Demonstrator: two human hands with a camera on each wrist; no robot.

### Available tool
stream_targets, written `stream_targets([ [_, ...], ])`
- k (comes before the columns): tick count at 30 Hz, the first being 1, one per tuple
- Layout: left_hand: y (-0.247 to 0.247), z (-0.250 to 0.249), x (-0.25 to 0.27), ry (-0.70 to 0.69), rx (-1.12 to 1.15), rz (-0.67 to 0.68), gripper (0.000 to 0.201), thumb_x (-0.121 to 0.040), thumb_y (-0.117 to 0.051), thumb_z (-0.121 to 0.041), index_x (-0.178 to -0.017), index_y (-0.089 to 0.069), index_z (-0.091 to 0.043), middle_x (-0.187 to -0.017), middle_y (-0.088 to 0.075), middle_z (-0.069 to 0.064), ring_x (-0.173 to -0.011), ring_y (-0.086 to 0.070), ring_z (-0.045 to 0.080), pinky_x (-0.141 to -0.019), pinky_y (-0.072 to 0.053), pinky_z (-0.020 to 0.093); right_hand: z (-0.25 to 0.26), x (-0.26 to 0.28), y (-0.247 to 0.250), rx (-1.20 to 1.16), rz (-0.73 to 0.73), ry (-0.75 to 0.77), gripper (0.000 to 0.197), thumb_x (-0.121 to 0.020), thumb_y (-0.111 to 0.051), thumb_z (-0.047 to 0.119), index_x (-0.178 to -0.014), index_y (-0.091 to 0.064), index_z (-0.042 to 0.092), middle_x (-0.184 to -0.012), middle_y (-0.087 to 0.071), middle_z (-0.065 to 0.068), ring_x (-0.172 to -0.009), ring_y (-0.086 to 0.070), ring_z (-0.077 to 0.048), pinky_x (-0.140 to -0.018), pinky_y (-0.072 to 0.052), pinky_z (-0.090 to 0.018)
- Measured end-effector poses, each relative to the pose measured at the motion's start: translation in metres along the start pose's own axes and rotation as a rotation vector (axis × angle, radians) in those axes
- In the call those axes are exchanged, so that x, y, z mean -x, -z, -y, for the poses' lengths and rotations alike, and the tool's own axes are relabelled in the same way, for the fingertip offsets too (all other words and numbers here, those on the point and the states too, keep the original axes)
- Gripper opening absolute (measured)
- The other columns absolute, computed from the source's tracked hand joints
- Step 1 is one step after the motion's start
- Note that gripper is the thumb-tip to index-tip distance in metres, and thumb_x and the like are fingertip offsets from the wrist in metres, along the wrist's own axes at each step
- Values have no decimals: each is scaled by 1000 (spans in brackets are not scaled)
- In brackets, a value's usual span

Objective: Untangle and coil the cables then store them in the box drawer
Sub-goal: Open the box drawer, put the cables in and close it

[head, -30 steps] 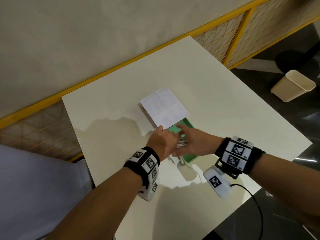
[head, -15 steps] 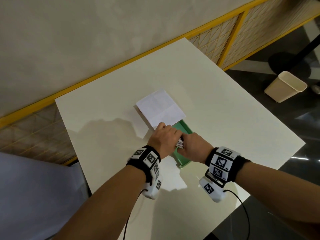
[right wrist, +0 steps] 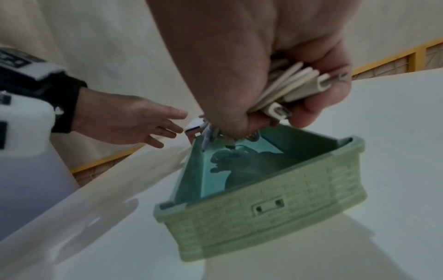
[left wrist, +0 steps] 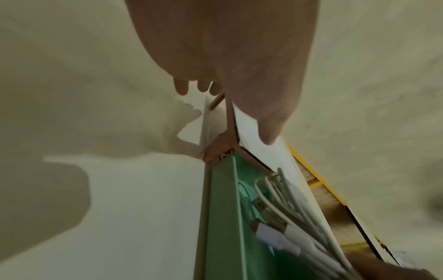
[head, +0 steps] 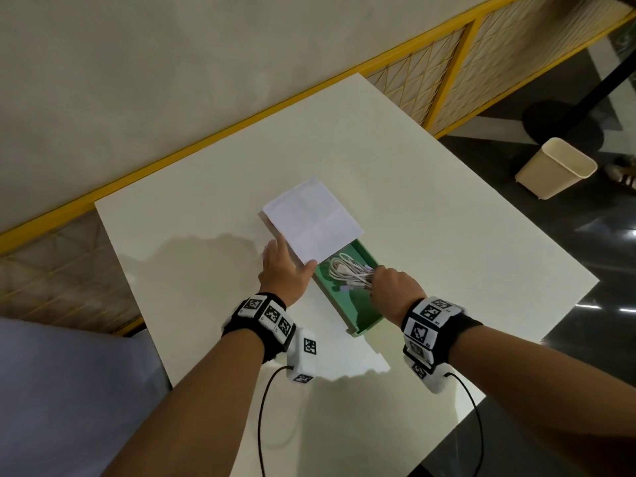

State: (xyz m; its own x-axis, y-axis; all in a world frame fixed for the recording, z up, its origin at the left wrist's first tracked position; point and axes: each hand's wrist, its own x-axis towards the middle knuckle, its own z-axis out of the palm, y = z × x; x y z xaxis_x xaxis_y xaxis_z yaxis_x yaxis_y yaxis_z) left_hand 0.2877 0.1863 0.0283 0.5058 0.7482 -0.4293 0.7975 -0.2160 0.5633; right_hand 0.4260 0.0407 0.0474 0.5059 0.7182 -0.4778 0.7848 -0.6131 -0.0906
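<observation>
A white box (head: pixel 272 226) with a sheet of paper (head: pixel 311 220) on top stands mid-table. Its green drawer (head: pixel 358 316) is pulled out toward me. My right hand (head: pixel 387 280) grips a bundle of white cables (head: pixel 346 271) that hangs into the drawer; in the right wrist view the cables (right wrist: pixel 294 85) sit in my fist (right wrist: pixel 266 121) above the drawer (right wrist: pixel 263 208). My left hand (head: pixel 285 266) rests with straight fingers against the box's left side, thumb by the paper's corner. The left wrist view shows my left hand (left wrist: pixel 223 106), the drawer (left wrist: pixel 220 208) and the cables (left wrist: pixel 287 208).
The white table (head: pixel 413 201) has its near edge close behind the drawer front and its right edge beyond. A beige bin (head: pixel 557 168) stands on the dark floor to the right. A yellow mesh railing (head: pixel 430 98) runs behind the table.
Both hands were together over the drawer. My left hand has moved off to the box's side, and the cables in my right hand now show over the open drawer.
</observation>
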Motion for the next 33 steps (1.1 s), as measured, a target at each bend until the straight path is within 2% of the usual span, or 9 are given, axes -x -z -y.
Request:
stream_targets([
  [2, -7, -1, 0, -6, 14, 20, 94, -89, -56, -49, -153, 2, -11, -162, -3, 12, -150, -4, 27, -118, -15, 44, 5, -3, -4, 12, -9, -14, 23, -96, -34, 11, -109, -51, 2, -108, -64, -16, -95, -65, -32, -72, -49, -33],
  [4, -14, -4, -1, -39, -36, 22, 91, -90, -55, -47, -153, -3, -6, -160, -10, 16, -147, -15, 31, -116, -22, 43, 11, -6, -8, 25, -19, -27, 24, -97, -33, 12, -110, -50, 1, -109, -63, -17, -96, -65, -33, -74, -51, -35],
  [7, -21, -4, -5, -52, -107, 6, 85, -92, -55, -40, -151, -7, -2, -157, -20, 19, -141, -28, 35, -112, -31, 47, 18, -10, -14, 64, -35, -21, 25, -98, -32, 12, -111, -50, 1, -109, -63, -16, -96, -65, -31, -74, -52, -34],
  [11, -27, 2, -8, -104, -145, -68, 85, -88, -63, -35, -149, -15, 1, -148, -35, 20, -132, -41, 36, -102, -42, 50, 23, -14, -20, 122, -45, -7, 26, -98, -30, 11, -114, -47, -1, -111, -61, -17, -96, -65, -30, -74, -53, -34],
  [17, -30, 1, -10, -106, -154, -101, 78, -88, -62, -32, -147, -21, -2, -142, -40, 19, -128, -44, 34, -97, -45, 47, 30, -23, -22, 70, -66, -55, 26, -96, -32, 11, -117, -45, 2, -114, -57, -17, -103, -59, -33, -80, -51, -38],
  [27, -30, -3, -9, -51, -136, -70, 76, -90, -60, -33, -147, -19, -6, -147, -34, 17, -133, -40, 33, -97, -45, 49, 30, -32, -45, -119, -114, -84, 31, -95, -34, 17, -124, -36, 4, -125, -46, -16, -112, -47, -33, -89, -44, -42],
  [28, -30, -2, -10, -50, -137, -71, 75, -90, -60, -33, -147, -19, -6, -147, -34, 16, -133, -39, 33, -97, -45, 49, 28, -33, -47, -119, -122, -69, 35, -94, -39, 22, -124, -36, 5, -125, -45, -15, -113, -46, -32, -90, -43, -42],
  [30, -30, -3, -9, -44, -136, -71, 74, -91, -58, -33, -147, -19, -6, -147, -34, 16, -133, -38, 34, -96, -44, 50, 24, -34, -49, -96, -109, -38, 57, -89, -50, 38, -131, -30, 4, -127, -43, -13, -116, -43, -32, -93, -41, -43],
  [33, -31, -5, -9, -17, -108, -76, 72, -90, -58, -33, -146, -21, -8, -147, -35, 16, -134, -38, 35, -98, -44, 51, 23, -35, -49, -84, -76, -5, 93, -85, -48, 53, -146, -1, 1, -141, -31, -13, -126, -36, -33, -101, -39, -45],
])
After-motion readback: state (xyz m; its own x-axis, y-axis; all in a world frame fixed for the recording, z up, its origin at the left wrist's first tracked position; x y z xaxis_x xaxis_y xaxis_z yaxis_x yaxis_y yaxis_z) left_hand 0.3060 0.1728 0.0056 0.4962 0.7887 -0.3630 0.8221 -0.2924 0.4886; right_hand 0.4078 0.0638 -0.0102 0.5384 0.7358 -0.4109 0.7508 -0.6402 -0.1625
